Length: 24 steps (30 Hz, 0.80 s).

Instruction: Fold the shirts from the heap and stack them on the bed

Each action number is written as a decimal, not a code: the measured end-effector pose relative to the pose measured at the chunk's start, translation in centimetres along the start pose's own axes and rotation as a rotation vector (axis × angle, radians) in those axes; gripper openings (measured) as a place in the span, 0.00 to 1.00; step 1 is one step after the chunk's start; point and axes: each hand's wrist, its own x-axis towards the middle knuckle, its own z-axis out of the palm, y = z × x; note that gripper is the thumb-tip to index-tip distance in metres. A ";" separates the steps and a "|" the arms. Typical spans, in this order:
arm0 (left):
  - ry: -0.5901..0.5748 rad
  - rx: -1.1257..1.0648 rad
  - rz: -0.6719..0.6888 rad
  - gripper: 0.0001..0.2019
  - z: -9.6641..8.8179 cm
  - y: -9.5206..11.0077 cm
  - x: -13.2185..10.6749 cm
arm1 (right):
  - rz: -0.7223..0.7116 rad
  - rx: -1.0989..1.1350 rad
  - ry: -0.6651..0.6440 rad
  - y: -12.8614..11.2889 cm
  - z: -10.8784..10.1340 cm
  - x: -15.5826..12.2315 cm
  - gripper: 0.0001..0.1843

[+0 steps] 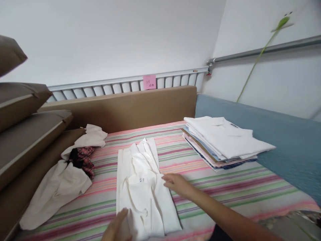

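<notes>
Fingers flat and loosely spread, the right hand [177, 184] presses the edge of a white shirt [142, 187] lying mid-bed on a striped sheet [225, 190]. The left hand [119, 227], cut off by the frame, touches its hem, grip unclear.

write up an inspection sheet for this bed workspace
surface: striped sheet, lying flat
job's things: white garment, partly folded lengthwise, mid-sheet
clutter: stack of folded clothes at right; unfolded heap at left
hands: left hand flat on the garment's near end; right hand open, fingertips at its right edge
cables: thin green strand on the right wall, cannot tell if a cable
surroundings: brown cushions left, pink note on the rail, blue cover right
</notes>
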 end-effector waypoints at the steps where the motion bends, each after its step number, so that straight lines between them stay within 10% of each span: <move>1: 0.051 -0.046 -0.037 0.25 -0.6 0.4 0.8 | 0.018 0.007 0.056 -0.1 -0.2 1.1 0.19; 11: 0.319 -0.172 -0.227 0.31 -2.3 0.7 9.9 | 0.018 -0.070 0.158 2.4 1.8 5.2 0.20; 24: 0.327 -0.093 -0.142 0.31 -1.3 1.5 12.1 | 0.212 0.167 0.321 3.0 -0.3 10.4 0.17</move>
